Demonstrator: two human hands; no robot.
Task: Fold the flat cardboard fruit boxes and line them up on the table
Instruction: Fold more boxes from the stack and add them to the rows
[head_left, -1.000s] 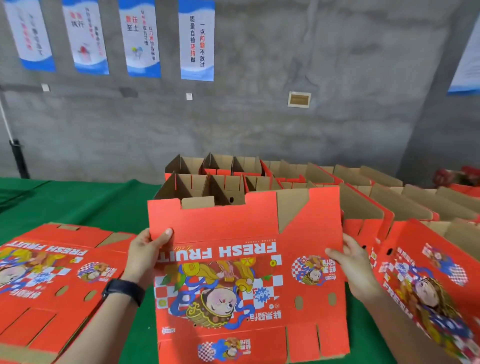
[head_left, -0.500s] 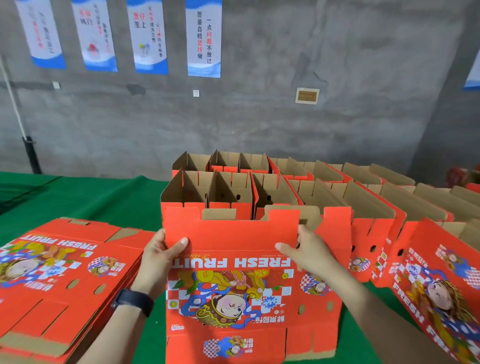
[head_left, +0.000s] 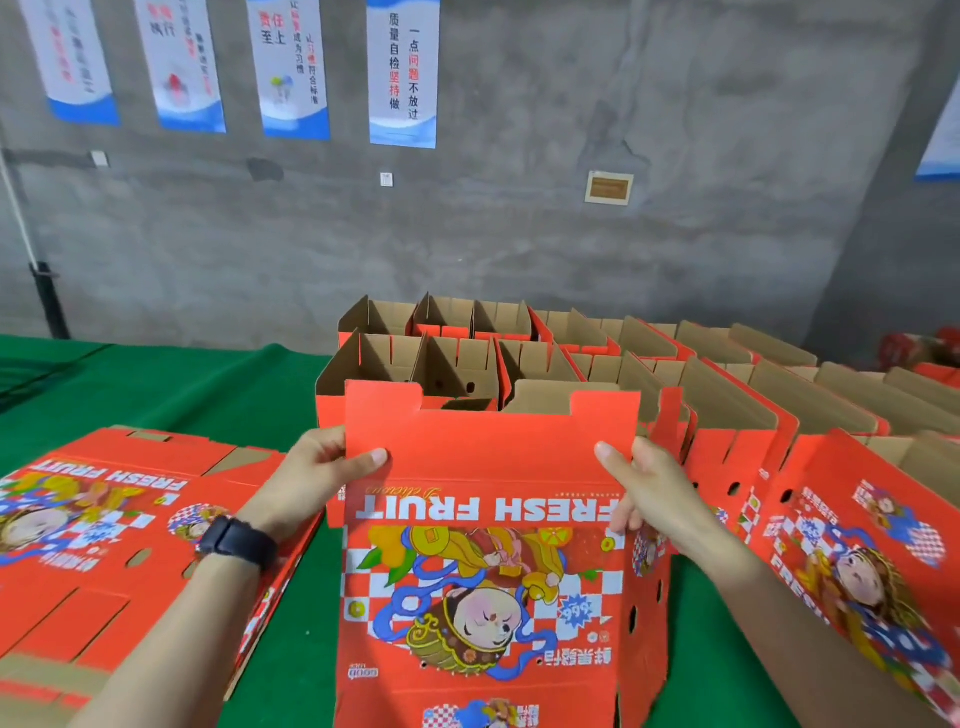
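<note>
Left hand (head_left: 317, 478) and right hand (head_left: 649, 488) are pinching, fingers curled, opposite sides of a box (head_left: 488, 457) standing tall, print inverted.

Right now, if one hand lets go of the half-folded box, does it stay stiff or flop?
Probably folds at its creases: the box is corrugated card, and its side panel hinges back by the right hand. Likely light: the left hand holds it with a thumb pinch.

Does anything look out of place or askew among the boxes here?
The red printed cardboard box at the near right leans tilted, its printed face turned up, while the folded red-and-brown cardboard boxes behind it stand upright in rows. No tear or crush shows on it.
</note>
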